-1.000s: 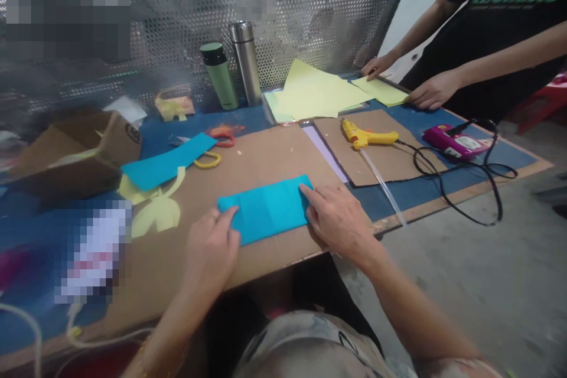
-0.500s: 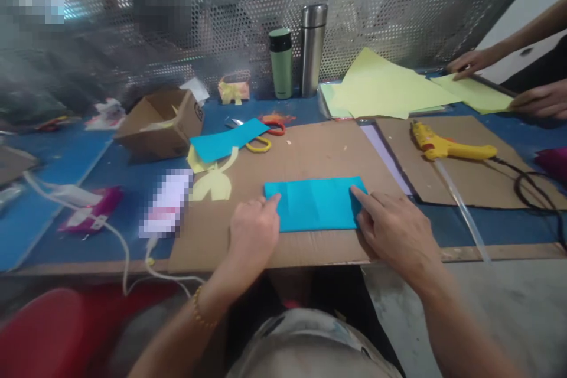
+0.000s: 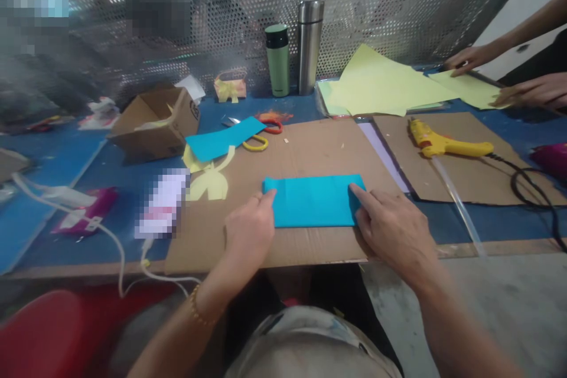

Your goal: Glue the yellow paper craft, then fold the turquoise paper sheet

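Observation:
A folded piece of bright blue paper (image 3: pixel 315 202) lies on the brown cardboard sheet (image 3: pixel 305 147) in front of me. My left hand (image 3: pixel 251 218) grips its left end with fingers curled, and the upper left corner is slightly rolled up. At the right end, my right hand (image 3: pixel 394 225) holds the paper between thumb and fingers, index finger on top. The fingers under the edges are hidden. Another blue strip (image 3: pixel 225 139) rests across scissors (image 3: pixel 256 143), with pale yellow paper cut-outs (image 3: pixel 211 183) beside it.
A yellow glue gun (image 3: pixel 447 145) with a clear glue stick lies on cardboard at right. Behind stand a green tumbler (image 3: pixel 277 65), a steel flask (image 3: pixel 310 50) and yellow sheets (image 3: pixel 381 85). At left are a cardboard box (image 3: pixel 155 121) and phone (image 3: pixel 163 204). Another person's hands (image 3: pixel 531 91) handle paper.
The blue paper's left corner has rolled up a little, and its creases look fainter. My hands keep their places at both ends. The other person's nearer hand has shifted left.

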Demonstrator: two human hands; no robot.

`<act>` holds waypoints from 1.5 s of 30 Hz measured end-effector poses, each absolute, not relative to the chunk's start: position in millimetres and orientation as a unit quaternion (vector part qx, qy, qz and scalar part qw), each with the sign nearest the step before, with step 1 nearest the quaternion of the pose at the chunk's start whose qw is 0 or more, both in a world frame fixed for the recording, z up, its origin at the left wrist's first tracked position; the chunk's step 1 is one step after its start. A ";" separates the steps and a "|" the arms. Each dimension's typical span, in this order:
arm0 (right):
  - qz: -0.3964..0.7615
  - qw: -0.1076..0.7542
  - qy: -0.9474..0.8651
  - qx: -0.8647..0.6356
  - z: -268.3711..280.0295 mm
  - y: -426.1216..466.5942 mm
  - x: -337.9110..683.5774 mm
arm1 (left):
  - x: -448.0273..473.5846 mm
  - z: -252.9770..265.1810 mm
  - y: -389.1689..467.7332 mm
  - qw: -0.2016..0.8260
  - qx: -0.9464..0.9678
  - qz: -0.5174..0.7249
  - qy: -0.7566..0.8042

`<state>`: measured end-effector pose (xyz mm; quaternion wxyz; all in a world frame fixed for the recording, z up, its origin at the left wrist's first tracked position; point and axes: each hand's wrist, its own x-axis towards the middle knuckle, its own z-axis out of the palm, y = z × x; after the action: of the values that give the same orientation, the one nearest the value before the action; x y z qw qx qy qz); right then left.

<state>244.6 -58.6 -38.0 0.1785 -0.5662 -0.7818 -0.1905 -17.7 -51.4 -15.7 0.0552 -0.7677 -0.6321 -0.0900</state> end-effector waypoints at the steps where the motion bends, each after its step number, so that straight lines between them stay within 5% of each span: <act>1: -0.186 0.176 -0.782 -0.568 -37.8 -58.7 244.7 | -16.8 -14.8 -50.7 0.052 -0.766 -0.083 -0.635; 28: -0.181 0.170 -0.777 -0.579 -39.7 -58.1 243.8 | -5.1 -3.6 -55.7 0.079 -0.733 -0.011 -0.676; 45: -0.151 0.206 -0.713 -0.653 -35.9 -61.2 233.8 | 4.9 4.1 -43.8 0.170 -0.877 -0.081 -0.443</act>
<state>233.8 -61.2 -35.9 0.2060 -0.6534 -0.7126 -0.1510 4.9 -43.8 4.1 0.1702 -0.8768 -0.4425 -0.0807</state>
